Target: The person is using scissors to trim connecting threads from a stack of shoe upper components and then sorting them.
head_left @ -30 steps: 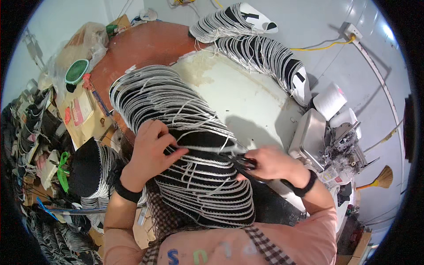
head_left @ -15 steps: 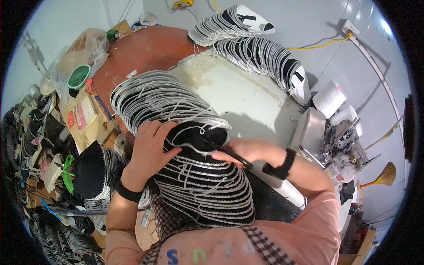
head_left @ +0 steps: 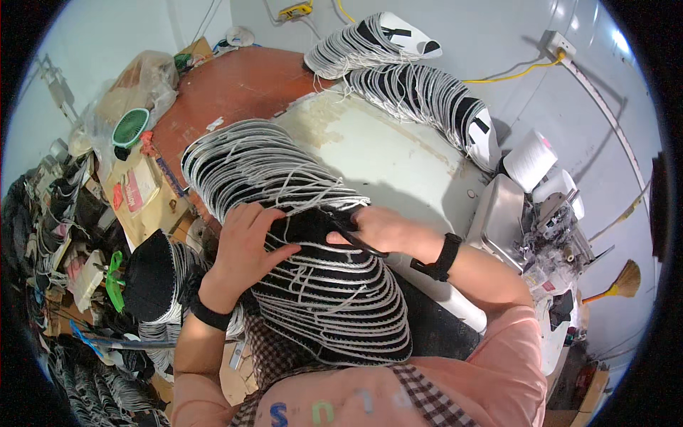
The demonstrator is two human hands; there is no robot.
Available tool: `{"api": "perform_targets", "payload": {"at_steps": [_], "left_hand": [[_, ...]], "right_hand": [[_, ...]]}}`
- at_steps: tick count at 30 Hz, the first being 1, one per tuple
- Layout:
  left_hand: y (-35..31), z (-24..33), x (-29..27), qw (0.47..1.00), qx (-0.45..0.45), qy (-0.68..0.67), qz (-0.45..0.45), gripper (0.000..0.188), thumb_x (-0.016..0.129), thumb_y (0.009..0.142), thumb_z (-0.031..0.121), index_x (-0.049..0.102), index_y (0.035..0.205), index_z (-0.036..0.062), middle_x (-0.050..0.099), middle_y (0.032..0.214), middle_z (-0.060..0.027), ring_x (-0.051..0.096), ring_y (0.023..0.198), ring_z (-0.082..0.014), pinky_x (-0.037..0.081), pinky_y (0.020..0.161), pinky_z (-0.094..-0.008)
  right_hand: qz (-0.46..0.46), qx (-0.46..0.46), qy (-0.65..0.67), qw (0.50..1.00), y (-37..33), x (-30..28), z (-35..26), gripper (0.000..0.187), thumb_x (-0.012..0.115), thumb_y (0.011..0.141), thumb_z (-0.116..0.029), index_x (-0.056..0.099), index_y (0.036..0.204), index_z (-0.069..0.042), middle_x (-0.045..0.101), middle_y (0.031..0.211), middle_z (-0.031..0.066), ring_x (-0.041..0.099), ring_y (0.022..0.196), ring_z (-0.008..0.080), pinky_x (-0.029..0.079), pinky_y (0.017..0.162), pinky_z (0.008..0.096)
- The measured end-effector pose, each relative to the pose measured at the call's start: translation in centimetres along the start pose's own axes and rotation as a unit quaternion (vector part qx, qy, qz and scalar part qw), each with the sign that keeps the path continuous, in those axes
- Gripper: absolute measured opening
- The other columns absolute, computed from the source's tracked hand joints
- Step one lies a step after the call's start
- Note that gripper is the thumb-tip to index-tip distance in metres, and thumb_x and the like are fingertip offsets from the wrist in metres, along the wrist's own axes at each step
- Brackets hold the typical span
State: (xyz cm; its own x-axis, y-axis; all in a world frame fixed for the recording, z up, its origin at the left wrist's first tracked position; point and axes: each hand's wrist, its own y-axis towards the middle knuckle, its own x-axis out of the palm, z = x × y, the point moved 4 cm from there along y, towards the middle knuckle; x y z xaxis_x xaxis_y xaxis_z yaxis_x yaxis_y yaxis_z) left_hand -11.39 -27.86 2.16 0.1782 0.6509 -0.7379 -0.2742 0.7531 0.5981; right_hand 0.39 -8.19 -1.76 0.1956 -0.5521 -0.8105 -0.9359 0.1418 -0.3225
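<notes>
On my far left sat a round green plastic lid [head_left: 131,127] among the clutter, and nearer me a dark stack of black fabric pieces with white edging [head_left: 153,274], well apart from the work. My left hand [head_left: 245,245] lay flat on the long fanned row of black shoe-upper pieces with white cord trim [head_left: 313,285], which ran from my lap up onto the pale worn tabletop [head_left: 398,153]. Its fingers [head_left: 274,217] were spread wide, not gripping anything — just pressing the top piece down so the row would not slide.

Across from it, my right hand [head_left: 384,231] was curled over the same top piece. Its fingers were closed around a slim black tool [head_left: 359,243]. I judged it to be thread snips, though most of it was hidden under my palm.

To do this well, I reckoned the holding hand had to stay firm and close to the tool, so that only one piece lifted at a time. The loose white cords [head_left: 306,188] trailing over the row could easily snag — better to sweep them aside first.

Further right stood a white cone of thread [head_left: 530,158] beside a grey sewing machine [head_left: 548,220].
</notes>
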Motion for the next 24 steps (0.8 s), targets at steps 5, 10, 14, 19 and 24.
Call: {"api": "perform_targets", "payload": {"at_steps": [5, 10, 14, 19, 24], "left_hand": [[-0.2, -0.3, -0.7, 0.998, 0.020, 0.032, 0.057, 0.026, 0.079, 0.068, 0.020, 0.057, 0.066, 0.0062, 0.048, 0.078, -0.0075, 0.050, 0.076, -0.0279, 0.040, 0.066, -0.0397], [-0.4, -0.6, -0.6, 0.999, 0.026, 0.038, 0.027, 0.024, 0.079, 0.067, 0.017, 0.058, 0.064, 0.0076, 0.048, 0.078, -0.0069, 0.050, 0.076, -0.0272, 0.038, 0.066, -0.0398], [-0.9, -0.4, -0.3, 0.999, 0.007, 0.041, 0.024, 0.024, 0.080, 0.065, 0.017, 0.058, 0.063, 0.0092, 0.048, 0.078, -0.0061, 0.049, 0.077, -0.0266, 0.038, 0.067, -0.0402], [-0.9, 0.1, -0.6, 0.999, 0.008, 0.050, 0.009, 0.025, 0.081, 0.063, 0.020, 0.059, 0.063, 0.0089, 0.047, 0.077, -0.0043, 0.049, 0.077, -0.0248, 0.039, 0.071, -0.0379], [-1.1, -0.2, -0.7, 0.999, 0.013, 0.051, 0.007, 0.026, 0.081, 0.063, 0.021, 0.059, 0.068, 0.0091, 0.048, 0.078, -0.0044, 0.050, 0.078, -0.0251, 0.040, 0.072, -0.0381]], "right_hand": [[-0.058, -0.072, -0.043, 0.995, -6.5, -2.7, -0.6, 0.061, 0.067, 0.080, -0.061, 0.065, 0.079, 0.000, 0.056, 0.064, 0.0208, 0.056, 0.058, 0.0336, 0.044, 0.057, 0.0418], [-0.024, -0.055, 0.089, 0.994, -11.1, -4.5, 1.3, 0.064, 0.062, 0.086, -0.061, 0.061, 0.088, 0.003, 0.055, 0.070, 0.0196, 0.051, 0.063, 0.0239, 0.042, 0.059, 0.0385], [-0.073, 0.003, 0.067, 0.995, -10.1, -3.8, 1.9, 0.072, 0.047, 0.090, -0.067, 0.059, 0.099, 0.003, 0.060, 0.081, 0.0227, 0.057, 0.075, 0.0308, 0.045, 0.069, 0.0406], [-0.084, -0.046, 0.070, 0.993, -7.3, -2.4, 0.6, 0.076, 0.042, 0.091, -0.069, 0.060, 0.099, 0.005, 0.061, 0.087, 0.0260, 0.059, 0.083, 0.0356, 0.046, 0.074, 0.0418], [-0.049, -0.084, 0.123, 0.988, -5.8, -2.1, -0.5, 0.070, 0.044, 0.093, -0.065, 0.058, 0.098, 0.004, 0.058, 0.081, 0.0203, 0.057, 0.077, 0.0302, 0.045, 0.072, 0.0397]]}}
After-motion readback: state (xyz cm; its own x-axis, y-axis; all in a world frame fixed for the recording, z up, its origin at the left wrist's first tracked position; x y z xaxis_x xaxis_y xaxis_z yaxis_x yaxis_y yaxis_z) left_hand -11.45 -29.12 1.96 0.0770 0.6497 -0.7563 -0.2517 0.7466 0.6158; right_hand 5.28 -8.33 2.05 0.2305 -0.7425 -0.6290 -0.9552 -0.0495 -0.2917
